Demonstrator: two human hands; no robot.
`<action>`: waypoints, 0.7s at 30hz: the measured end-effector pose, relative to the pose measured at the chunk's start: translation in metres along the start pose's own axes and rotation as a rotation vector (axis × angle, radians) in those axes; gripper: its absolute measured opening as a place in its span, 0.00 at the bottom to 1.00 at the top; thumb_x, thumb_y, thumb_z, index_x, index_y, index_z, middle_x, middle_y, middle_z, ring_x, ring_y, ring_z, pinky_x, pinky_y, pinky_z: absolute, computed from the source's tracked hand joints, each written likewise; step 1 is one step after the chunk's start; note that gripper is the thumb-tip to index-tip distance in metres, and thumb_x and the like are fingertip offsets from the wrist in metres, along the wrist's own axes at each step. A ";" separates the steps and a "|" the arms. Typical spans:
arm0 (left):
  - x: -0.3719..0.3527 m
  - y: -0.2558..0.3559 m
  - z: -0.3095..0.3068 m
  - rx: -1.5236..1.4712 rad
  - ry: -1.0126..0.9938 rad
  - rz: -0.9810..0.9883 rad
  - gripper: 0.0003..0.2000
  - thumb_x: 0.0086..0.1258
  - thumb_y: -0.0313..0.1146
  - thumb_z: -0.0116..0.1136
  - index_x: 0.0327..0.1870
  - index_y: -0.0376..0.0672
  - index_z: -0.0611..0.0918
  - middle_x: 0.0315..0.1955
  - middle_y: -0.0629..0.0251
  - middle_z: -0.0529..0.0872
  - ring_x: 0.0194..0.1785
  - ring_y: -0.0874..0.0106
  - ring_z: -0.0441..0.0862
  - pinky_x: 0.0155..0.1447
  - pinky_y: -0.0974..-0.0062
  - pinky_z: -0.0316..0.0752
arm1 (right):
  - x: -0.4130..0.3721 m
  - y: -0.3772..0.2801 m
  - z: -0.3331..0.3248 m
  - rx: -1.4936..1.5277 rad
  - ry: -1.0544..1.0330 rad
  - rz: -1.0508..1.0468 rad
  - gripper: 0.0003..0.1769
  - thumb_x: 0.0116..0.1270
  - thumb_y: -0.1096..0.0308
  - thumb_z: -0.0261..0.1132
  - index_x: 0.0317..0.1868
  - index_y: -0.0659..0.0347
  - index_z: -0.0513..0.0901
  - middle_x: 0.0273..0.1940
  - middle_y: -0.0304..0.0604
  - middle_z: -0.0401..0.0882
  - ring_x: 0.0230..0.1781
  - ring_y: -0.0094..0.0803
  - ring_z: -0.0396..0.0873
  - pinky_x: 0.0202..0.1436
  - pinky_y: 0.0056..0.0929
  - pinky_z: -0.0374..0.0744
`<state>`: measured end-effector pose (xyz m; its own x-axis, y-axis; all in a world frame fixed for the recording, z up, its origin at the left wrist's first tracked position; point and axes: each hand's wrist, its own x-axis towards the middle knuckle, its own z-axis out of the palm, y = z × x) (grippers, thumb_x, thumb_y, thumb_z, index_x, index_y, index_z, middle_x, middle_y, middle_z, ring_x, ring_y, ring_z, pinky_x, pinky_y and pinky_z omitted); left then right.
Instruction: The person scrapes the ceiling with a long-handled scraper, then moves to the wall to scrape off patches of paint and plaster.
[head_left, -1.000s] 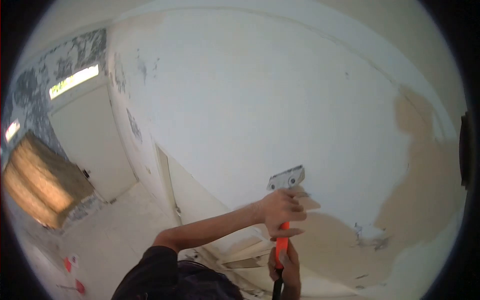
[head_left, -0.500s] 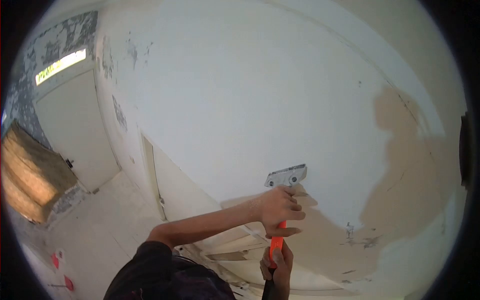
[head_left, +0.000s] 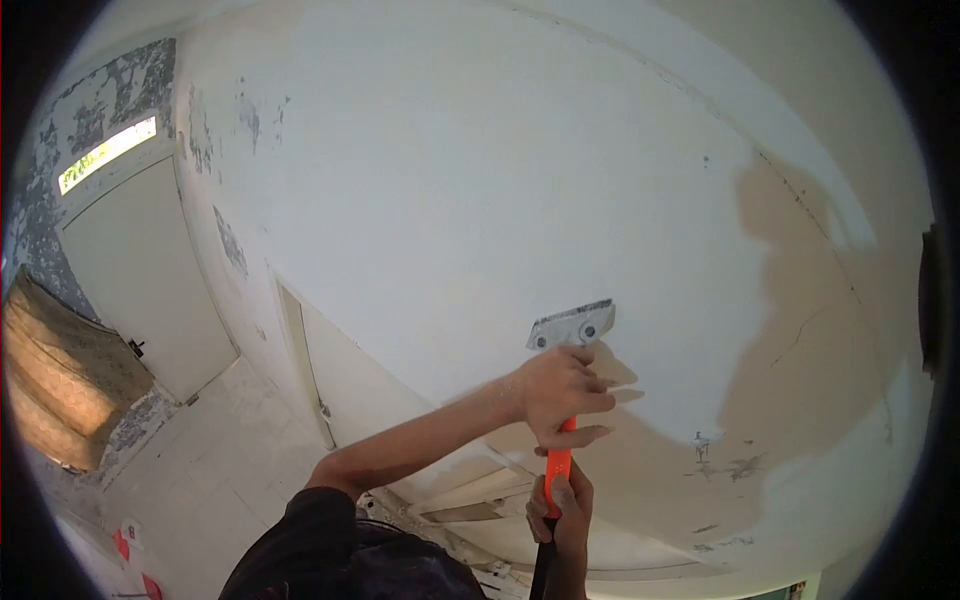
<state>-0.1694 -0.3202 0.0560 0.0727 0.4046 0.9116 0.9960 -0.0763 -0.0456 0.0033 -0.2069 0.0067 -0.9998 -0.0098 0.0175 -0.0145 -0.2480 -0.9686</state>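
Observation:
A long-handled scraper [head_left: 559,470] with an orange and black handle is in both my hands. Its wide metal blade [head_left: 572,325], fastened with two round screws, lies at the white wall [head_left: 450,210]; whether the edge touches cannot be told. My left hand [head_left: 565,395] grips the upper handle just below the blade, fingers bent over it. Lower down, my right hand [head_left: 560,505] is wrapped round the place where orange meets black. The handle's lower end runs out of view.
Dark peeled patches [head_left: 230,242] and a crack [head_left: 800,200] mark the wall. A doorway [head_left: 300,360] is at the left, with a closed door [head_left: 130,265] farther off. Brown cloth [head_left: 60,370] hangs beside that door. A shadow of a person falls on the right.
The scraper and both hands have moved a little way up the wall. The view has shifted slightly as well. Both hands keep their hold.

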 end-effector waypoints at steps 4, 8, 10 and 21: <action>0.033 -0.018 -0.021 0.007 0.054 0.070 0.10 0.50 0.39 0.62 0.24 0.44 0.77 0.14 0.68 0.72 0.18 0.64 0.70 0.27 0.68 0.60 | 0.020 -0.026 0.006 0.060 -0.024 -0.045 0.30 0.76 0.52 0.58 0.64 0.71 0.68 0.19 0.36 0.65 0.05 0.20 0.57 0.06 0.21 0.57; 0.031 -0.015 -0.023 -0.018 0.043 0.050 0.11 0.52 0.40 0.63 0.23 0.44 0.76 0.13 0.67 0.71 0.17 0.63 0.69 0.27 0.67 0.61 | 0.011 -0.029 0.023 0.085 -0.035 -0.055 0.30 0.77 0.54 0.57 0.65 0.72 0.67 0.19 0.37 0.65 0.05 0.19 0.56 0.06 0.21 0.57; 0.023 -0.011 -0.015 -0.061 0.058 0.038 0.13 0.54 0.42 0.63 0.22 0.44 0.74 0.11 0.66 0.71 0.16 0.62 0.68 0.28 0.67 0.61 | 0.002 -0.018 0.024 0.054 0.008 -0.067 0.29 0.77 0.54 0.56 0.65 0.72 0.67 0.19 0.36 0.65 0.05 0.19 0.55 0.06 0.21 0.57; 0.028 -0.008 -0.018 -0.006 -0.079 0.021 0.10 0.51 0.39 0.64 0.25 0.43 0.79 0.14 0.68 0.72 0.17 0.64 0.67 0.27 0.69 0.60 | 0.007 -0.027 0.020 0.070 -0.019 -0.053 0.28 0.79 0.56 0.52 0.66 0.73 0.66 0.17 0.35 0.62 0.04 0.19 0.54 0.06 0.21 0.56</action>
<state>-0.1758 -0.3250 0.0895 0.0976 0.4738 0.8752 0.9940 -0.0907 -0.0617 -0.0031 -0.2200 0.0384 -0.9972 -0.0135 0.0736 -0.0656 -0.3157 -0.9466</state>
